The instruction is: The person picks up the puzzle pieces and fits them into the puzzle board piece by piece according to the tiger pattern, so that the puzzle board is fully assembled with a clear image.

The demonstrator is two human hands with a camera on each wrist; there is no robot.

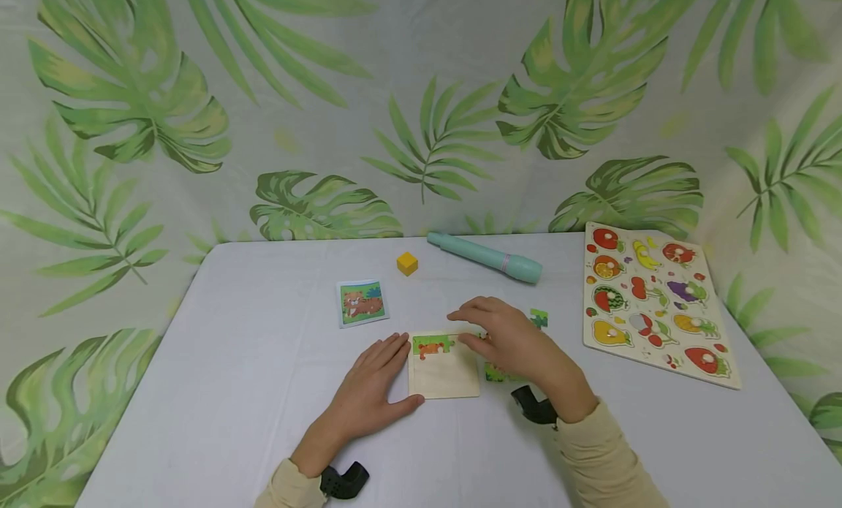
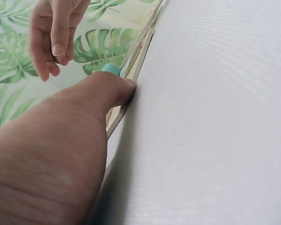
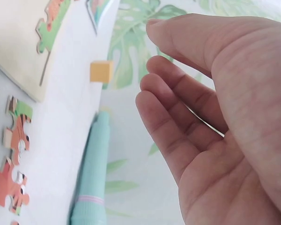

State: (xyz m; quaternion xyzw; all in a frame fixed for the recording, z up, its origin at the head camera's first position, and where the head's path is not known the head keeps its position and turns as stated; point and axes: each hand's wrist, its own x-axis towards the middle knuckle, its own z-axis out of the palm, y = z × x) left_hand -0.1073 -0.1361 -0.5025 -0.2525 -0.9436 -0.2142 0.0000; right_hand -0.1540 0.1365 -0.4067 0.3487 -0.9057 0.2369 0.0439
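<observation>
A small wooden puzzle board (image 1: 444,378) lies on the white table, with joined green and orange pieces (image 1: 432,346) along its upper left. My left hand (image 1: 373,382) lies beside the board, its extended fingers along the left edge and its thumb at the lower left corner. In the left wrist view, the thumb (image 2: 117,91) touches the board's side. Raised over the board's right side, my right hand (image 1: 503,340) holds nothing, its fingers loosely bent. Loose puzzle pieces (image 3: 9,185) lie beside the board, partly hidden under that hand in the head view.
Behind the board are a bear picture card (image 1: 363,303), a yellow block (image 1: 407,264) and a mint-green tube-shaped object (image 1: 483,257). A fruit peg puzzle (image 1: 647,303) lies at the right. One loose green piece (image 1: 539,318) sits beyond my right hand. A leaf-print cloth hangs behind.
</observation>
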